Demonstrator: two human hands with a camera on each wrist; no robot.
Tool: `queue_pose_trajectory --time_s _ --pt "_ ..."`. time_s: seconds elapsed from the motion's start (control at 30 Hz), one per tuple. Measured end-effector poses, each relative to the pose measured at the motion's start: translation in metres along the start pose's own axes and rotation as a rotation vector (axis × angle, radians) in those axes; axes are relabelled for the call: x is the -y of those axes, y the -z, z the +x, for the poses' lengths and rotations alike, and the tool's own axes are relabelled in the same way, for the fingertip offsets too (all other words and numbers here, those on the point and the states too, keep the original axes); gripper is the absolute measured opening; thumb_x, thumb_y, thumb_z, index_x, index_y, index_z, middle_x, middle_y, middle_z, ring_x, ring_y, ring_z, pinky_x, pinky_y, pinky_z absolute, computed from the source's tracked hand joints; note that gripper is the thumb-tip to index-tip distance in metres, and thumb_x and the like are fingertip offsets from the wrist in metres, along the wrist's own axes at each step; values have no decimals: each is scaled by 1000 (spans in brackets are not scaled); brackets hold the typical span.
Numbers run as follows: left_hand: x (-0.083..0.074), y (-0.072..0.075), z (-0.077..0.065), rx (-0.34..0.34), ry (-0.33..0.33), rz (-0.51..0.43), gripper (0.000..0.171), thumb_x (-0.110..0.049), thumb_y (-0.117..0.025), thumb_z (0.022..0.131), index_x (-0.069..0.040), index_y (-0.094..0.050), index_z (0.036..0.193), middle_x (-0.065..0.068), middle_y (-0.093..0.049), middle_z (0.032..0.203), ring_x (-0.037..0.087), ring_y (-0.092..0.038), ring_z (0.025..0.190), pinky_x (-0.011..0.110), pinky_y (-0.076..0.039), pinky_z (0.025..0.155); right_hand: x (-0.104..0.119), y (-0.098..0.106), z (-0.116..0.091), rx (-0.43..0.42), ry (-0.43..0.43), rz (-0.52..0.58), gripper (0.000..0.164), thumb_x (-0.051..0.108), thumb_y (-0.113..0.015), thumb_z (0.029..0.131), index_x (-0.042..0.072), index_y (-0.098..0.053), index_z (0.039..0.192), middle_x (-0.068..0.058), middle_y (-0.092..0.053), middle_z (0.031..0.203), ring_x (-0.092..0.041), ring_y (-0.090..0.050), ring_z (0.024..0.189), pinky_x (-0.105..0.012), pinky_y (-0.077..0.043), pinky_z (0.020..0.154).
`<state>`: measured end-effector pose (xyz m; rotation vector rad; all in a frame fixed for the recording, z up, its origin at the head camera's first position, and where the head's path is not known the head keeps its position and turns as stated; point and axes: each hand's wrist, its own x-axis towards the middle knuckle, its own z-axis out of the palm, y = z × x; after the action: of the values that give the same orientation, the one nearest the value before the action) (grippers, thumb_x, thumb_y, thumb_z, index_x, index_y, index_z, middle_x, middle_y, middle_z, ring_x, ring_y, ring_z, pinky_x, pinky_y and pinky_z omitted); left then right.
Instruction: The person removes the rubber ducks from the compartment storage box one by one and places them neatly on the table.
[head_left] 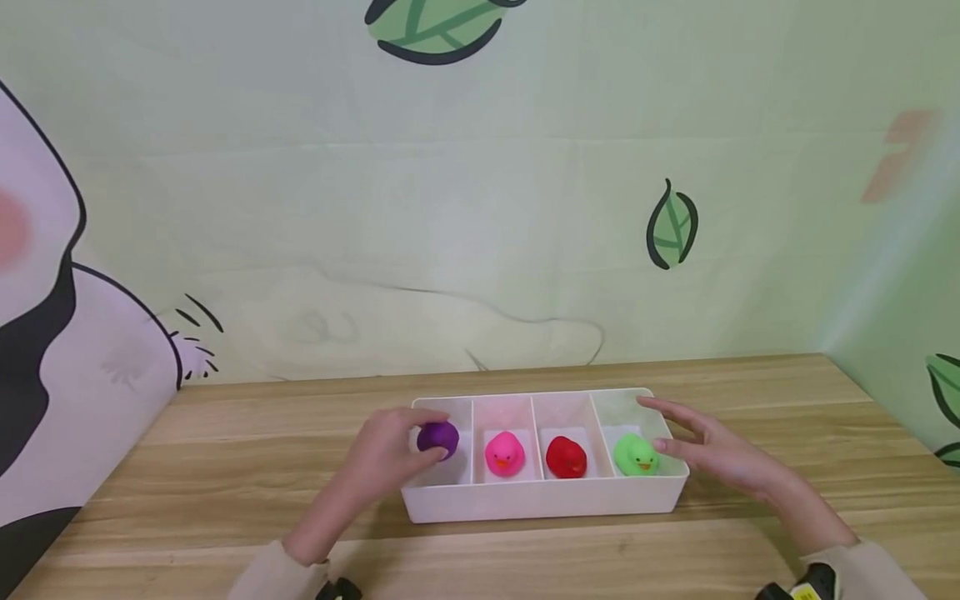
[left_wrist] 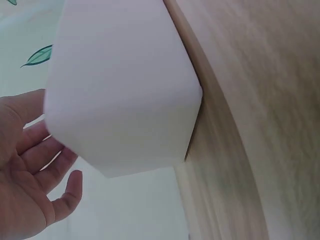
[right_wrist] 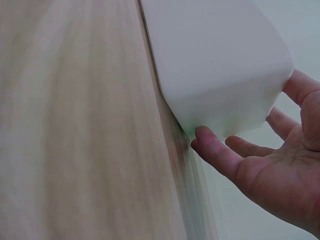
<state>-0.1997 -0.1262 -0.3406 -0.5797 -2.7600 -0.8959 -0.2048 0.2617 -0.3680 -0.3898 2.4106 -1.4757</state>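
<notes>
A white tray point(head_left: 540, 500) with a row of compartments lies on the table. My left hand point(head_left: 382, 454) reaches over its left end and pinches a round purple toy point(head_left: 435, 437) between thumb and fingers, in or just above the leftmost compartment. A pink toy duck point(head_left: 504, 455), a red toy point(head_left: 567, 457) and a green toy duck point(head_left: 634, 455) sit in the other compartments. At the right end is my right hand point(head_left: 723, 454), fingers spread, its thumb close to the green duck. Both wrist views show the tray's outer walls point(left_wrist: 125, 90) point(right_wrist: 220, 45), which hide the toys.
The wood-grain table point(head_left: 247, 450) extends on both sides of the tray. Behind it stands a pale green wall point(head_left: 450, 208) printed with leaves and a large cartoon figure point(head_left: 112, 350) at left. Another wall surface point(head_left: 892, 333) borders the table at right.
</notes>
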Motion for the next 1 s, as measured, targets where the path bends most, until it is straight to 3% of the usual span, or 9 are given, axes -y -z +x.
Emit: queue_pose_trajectory --time_s 0.27,0.5,1.0 --pt "0 15 -11 -85 -49 -118 33 -6 -77 69 -4 -69 102 8 -69 98 21 -62 92 41 -50 79 0 -2 -1 -1 5 23 60 24 -55 91 12 -27 143 -25 -7 148 -53 -13 129 -64 -33 91" --pt "2 29 -24 -102 -51 -177 35 -5 -77 70 -5 -68 104 5 -69 98 19 -63 92 38 -50 78 1 -2 -1 2 3 31 60 24 -54 91 12 -27 143 -24 -6 149 -53 -10 129 -65 -33 90" --pt "15 52 -60 -127 -39 -145 35 -7 -79 68 -9 -69 102 1 -69 95 13 -62 86 27 -51 71 1 0 0 10 -9 46 60 23 -54 91 12 -26 143 -25 -4 148 -54 -7 129 -66 -34 88"
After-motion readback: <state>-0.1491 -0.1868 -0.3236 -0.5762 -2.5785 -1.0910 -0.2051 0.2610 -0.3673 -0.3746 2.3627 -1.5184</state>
